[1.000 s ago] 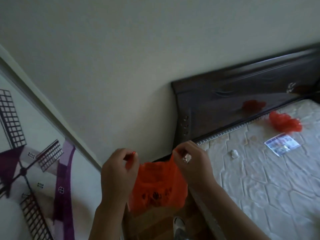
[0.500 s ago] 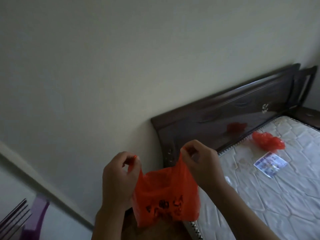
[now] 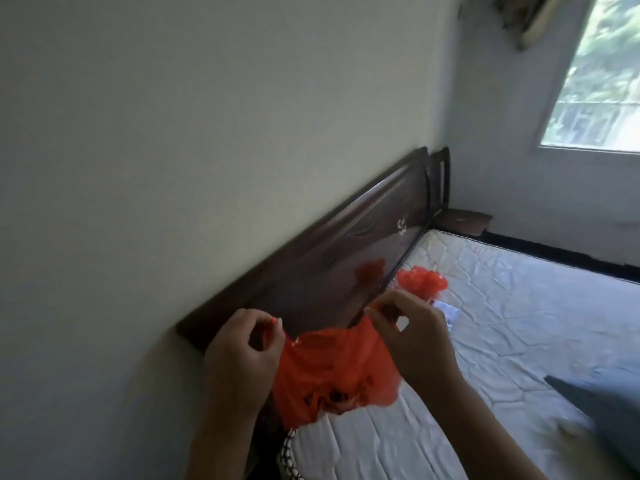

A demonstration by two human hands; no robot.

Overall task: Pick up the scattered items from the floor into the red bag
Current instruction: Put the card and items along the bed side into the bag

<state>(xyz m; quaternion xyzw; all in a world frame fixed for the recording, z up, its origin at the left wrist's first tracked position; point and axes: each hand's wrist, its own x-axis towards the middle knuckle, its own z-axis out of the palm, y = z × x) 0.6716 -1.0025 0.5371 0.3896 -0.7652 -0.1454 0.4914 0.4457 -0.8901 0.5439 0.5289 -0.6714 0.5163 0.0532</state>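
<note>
A thin red plastic bag [image 3: 332,372] with dark print hangs between my two hands at chest height. My left hand [image 3: 239,355] pinches its left top edge between thumb and fingers. My right hand [image 3: 412,336] pinches the right top edge, and the bag's mouth is stretched between them. The floor and any items on it are out of view.
A bare white mattress [image 3: 491,341] lies to the right, with a dark wooden headboard [image 3: 332,258] against the pale wall. On the mattress lie a crumpled red bag [image 3: 420,279], a small printed paper [image 3: 446,311] and a grey cloth [image 3: 602,396]. A window [image 3: 602,84] is at the upper right.
My view has swung right and upward, away from the windmill wall picture, bringing the window and more mattress into sight. Both hands have kept their pinch on the red bag.
</note>
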